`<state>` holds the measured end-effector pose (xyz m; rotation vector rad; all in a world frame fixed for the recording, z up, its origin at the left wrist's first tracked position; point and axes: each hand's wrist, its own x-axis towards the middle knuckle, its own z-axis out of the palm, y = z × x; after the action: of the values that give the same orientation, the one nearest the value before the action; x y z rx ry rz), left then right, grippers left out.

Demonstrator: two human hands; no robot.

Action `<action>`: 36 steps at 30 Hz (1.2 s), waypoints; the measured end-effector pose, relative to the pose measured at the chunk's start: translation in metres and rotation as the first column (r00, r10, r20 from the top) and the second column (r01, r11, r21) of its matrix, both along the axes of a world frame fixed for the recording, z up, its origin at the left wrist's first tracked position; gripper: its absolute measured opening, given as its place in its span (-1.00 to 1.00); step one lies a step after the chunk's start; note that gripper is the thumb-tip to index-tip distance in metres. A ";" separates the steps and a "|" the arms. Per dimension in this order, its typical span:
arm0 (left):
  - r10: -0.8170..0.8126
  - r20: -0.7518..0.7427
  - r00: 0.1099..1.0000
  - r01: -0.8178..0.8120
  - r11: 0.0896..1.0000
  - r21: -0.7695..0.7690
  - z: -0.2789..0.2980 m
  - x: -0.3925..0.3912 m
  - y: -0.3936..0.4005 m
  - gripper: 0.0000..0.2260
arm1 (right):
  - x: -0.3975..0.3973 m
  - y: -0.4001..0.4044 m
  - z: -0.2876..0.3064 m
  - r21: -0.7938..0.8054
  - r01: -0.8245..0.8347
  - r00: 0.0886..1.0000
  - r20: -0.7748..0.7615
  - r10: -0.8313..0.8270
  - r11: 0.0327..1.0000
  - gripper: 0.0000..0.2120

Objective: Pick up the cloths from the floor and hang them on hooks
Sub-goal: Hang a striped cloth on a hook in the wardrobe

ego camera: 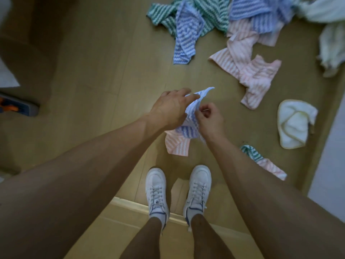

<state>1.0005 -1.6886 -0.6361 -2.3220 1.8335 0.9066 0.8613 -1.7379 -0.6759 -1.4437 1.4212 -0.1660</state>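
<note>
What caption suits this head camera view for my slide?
Both hands, left and right, hold a blue striped cloth above more cloths on the floor.

Floor [97, 75]: tan wood-look planks. Lying directly on it at top right: a heap of green-striped cloths [209, 14], blue-striped cloths [186, 34] and pink-striped cloths [250, 68]. A white cloth [293, 124] lies near the right wall. A green and pink cloth [261, 161] lies below it. Two white sneakers [156, 191] stand at bottom centre.
</note>
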 end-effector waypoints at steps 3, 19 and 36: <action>-0.015 -0.054 0.998 0.014 1.000 -0.022 0.053 -0.008 -0.010 -0.35 | -0.014 -0.010 0.062 -0.044 -0.037 0.999 0.033 0.038 0.998 -0.92; -0.220 -0.074 0.973 0.170 0.892 -0.419 0.464 -0.049 -0.061 -0.57 | -0.074 -0.073 0.524 -0.414 -0.195 0.971 0.046 0.234 0.889 -0.95; -0.200 0.060 0.978 0.191 0.740 -0.645 0.755 -0.022 -0.029 -0.85 | -0.060 -0.051 0.797 -0.827 -0.368 0.889 -0.179 0.423 0.425 -0.86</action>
<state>0.9788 -1.7172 0.1188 -2.3473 2.6697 0.2597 0.8010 -1.7891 0.1208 -2.5374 0.8777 -0.6731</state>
